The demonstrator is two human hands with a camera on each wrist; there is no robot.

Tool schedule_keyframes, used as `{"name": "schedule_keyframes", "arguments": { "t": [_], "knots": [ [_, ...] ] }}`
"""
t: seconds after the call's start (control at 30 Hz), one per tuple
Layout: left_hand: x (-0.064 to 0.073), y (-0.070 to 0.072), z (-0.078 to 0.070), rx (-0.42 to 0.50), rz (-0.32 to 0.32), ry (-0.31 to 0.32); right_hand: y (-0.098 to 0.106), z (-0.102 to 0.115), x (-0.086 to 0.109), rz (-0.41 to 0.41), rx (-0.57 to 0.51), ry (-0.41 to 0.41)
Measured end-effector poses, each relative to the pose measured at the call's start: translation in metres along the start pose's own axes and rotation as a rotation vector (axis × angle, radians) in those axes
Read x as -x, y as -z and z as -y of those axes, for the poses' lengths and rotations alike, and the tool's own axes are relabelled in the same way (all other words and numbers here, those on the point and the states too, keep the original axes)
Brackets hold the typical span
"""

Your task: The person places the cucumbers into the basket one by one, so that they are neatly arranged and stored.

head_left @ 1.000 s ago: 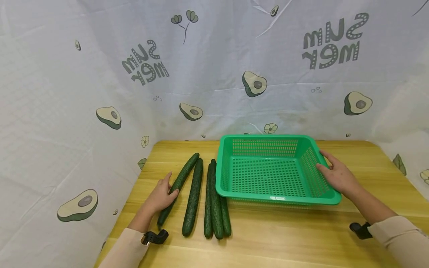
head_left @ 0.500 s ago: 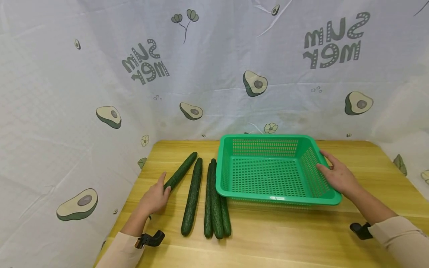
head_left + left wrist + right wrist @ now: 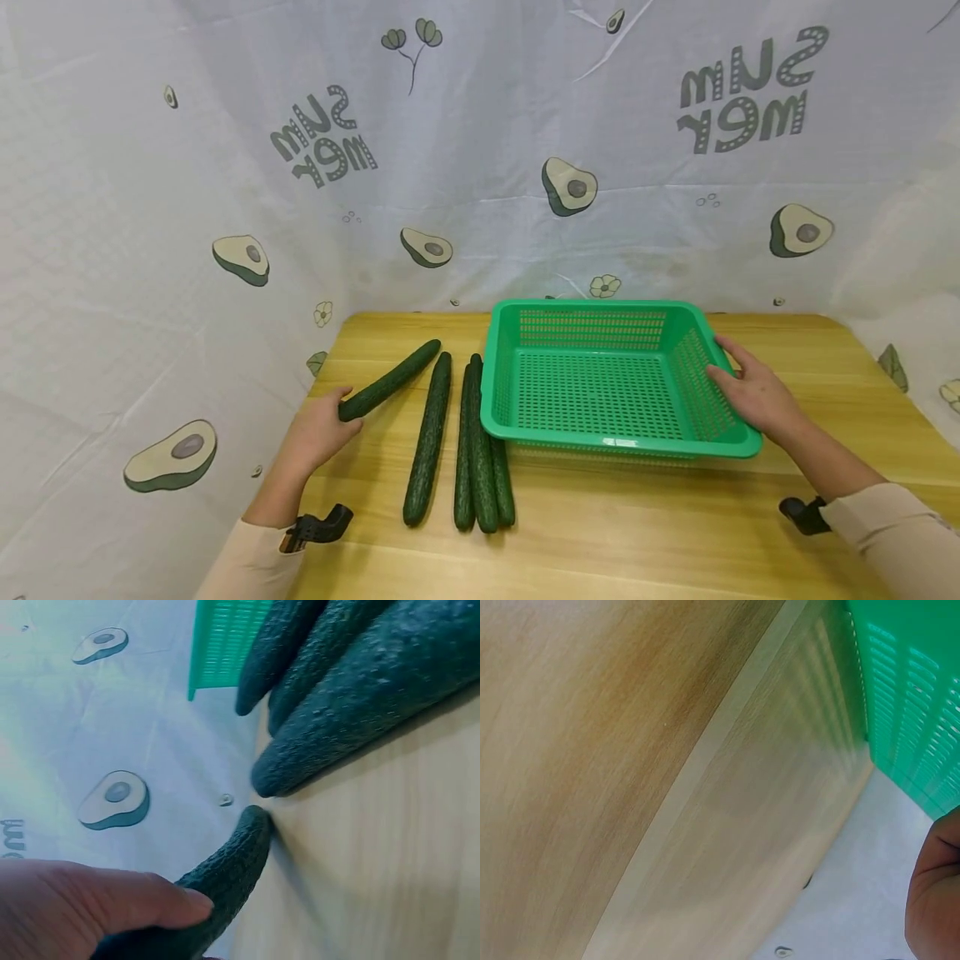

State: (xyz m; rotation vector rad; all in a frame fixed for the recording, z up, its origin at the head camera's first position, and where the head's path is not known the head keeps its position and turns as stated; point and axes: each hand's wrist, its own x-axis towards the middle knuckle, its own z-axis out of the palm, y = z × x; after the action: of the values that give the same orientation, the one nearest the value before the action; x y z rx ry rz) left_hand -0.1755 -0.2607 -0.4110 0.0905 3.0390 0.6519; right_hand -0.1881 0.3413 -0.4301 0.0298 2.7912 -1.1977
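My left hand [image 3: 318, 429] grips the near end of a dark green cucumber [image 3: 393, 381], which lies slanted with its far tip toward the other cucumbers. In the left wrist view the thumb presses along this cucumber [image 3: 236, 866]; the other fingers are mostly hidden. To its right lies a single cucumber [image 3: 428, 442], then a close group of 3 cucumbers [image 3: 483, 467] beside the green plastic basket [image 3: 622, 445]. On the basket's right side, my right hand [image 3: 757, 396] holds the rim, thumb on the inner side. The right wrist view shows part of that hand [image 3: 937, 900] below the basket wall [image 3: 911, 697].
Everything rests on a wood-grain table [image 3: 637, 533]. Behind and to the left hangs a pale cloth [image 3: 480, 125] printed with avocados, coming down to the table's edges. A black wrist camera [image 3: 322, 525] sits on the left wrist, and another [image 3: 804, 515] on the right.
My left hand has slid left and back along the cucumber to its near end, swinging that end left and away so it slants more. The right hand and basket have stayed put.
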Motion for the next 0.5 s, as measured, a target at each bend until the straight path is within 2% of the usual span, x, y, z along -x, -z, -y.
{"name": "schedule_keyframes", "arguments": {
  "t": [0.1, 0.3, 0.5],
  "knots": [
    [-0.001, 0.005, -0.002, 0.008, -0.075, -0.008, 0.0, 0.0, 0.0, 0.005, -0.012, -0.001],
    [-0.006, 0.007, -0.008, 0.091, -0.187, -0.035, 0.001, 0.001, 0.0, -0.006, 0.004, -0.007],
    [-0.008, 0.005, -0.014, 0.235, -0.282, -0.005, 0.001, 0.002, 0.0, 0.006, -0.019, -0.013]
  ]
}}
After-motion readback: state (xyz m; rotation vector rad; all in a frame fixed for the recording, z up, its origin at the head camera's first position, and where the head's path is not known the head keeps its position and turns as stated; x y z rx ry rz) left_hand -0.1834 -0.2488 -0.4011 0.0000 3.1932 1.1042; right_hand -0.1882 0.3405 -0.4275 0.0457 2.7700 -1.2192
